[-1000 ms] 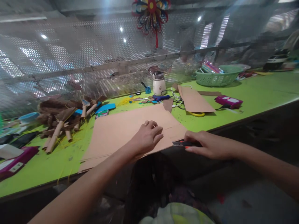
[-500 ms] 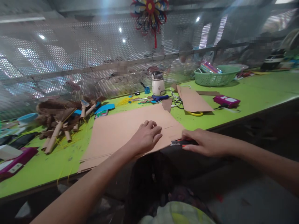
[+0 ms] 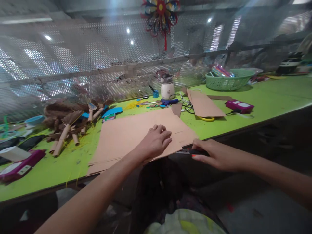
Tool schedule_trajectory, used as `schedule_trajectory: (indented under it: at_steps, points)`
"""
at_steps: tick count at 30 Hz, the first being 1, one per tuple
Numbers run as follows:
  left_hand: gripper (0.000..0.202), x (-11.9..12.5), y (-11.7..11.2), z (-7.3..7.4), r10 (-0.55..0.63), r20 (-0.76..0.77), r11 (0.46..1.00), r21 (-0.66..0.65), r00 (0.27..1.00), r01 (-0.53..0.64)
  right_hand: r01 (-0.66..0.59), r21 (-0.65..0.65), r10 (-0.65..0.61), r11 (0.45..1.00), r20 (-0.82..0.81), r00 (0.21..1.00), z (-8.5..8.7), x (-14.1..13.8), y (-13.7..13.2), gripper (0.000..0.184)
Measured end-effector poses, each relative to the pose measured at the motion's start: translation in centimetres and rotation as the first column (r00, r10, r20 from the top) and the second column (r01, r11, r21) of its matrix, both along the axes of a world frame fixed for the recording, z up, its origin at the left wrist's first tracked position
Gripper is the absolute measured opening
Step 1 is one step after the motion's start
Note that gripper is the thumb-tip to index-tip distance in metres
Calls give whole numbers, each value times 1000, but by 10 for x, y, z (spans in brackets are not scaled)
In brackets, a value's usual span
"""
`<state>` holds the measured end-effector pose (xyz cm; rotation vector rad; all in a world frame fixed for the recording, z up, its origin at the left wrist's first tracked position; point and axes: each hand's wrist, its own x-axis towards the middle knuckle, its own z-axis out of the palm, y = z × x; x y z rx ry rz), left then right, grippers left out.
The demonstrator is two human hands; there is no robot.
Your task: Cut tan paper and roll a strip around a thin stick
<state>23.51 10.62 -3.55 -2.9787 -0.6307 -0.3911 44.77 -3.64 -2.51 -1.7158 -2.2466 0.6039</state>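
Firstly, left hand (image 3: 157, 143): palm down on the brown paper sheets (image 3: 129, 130), fingers loosely bent and grasping nothing, a ring on one finger.
Right hand (image 3: 214, 154): closed around the dark handle of a cutting tool (image 3: 196, 151) with orange parts; its metal blade points left at the front edge of the sheets, though I cannot tell whether it touches them.
Brown paper: stacked flat on the green counter (image 3: 273, 97), its near edge at the counter's front edge beneath the left forearm; lower layers peek out at the left, and short slits or lines show on the right part.
Behind the stack: a blue glue gun (image 3: 170, 102), tangled cords (image 3: 186, 105), a white bottle (image 3: 167, 91) with a grey lid, and a small blue pot (image 3: 155, 94) beside it.
Right of the cords: another brown sheet (image 3: 207, 104) lying over a yellow loop (image 3: 206, 119), and a magenta power strip (image 3: 240, 106).
Left side: paper rolls with crumpled dark brown tops (image 3: 63, 138), yellow strands around them; nearer, a second magenta strip (image 3: 24, 166) with a white box (image 3: 14, 153) on it.
Farther back: a green basket (image 3: 229, 82) holding wrapped colourful items (image 3: 221, 71).
Beyond: a perforated screen (image 3: 85, 55), a multicoloured flower ornament (image 3: 161, 8) hanging before it.
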Motion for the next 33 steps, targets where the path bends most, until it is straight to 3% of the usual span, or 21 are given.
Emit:
schedule_trajectory:
  at_steps: [33]
  points:
    - [33,-1,3,-3,-22,49,1000,-21,999,23,-17,50,22,999,-89,996,-10,-57,6,16]
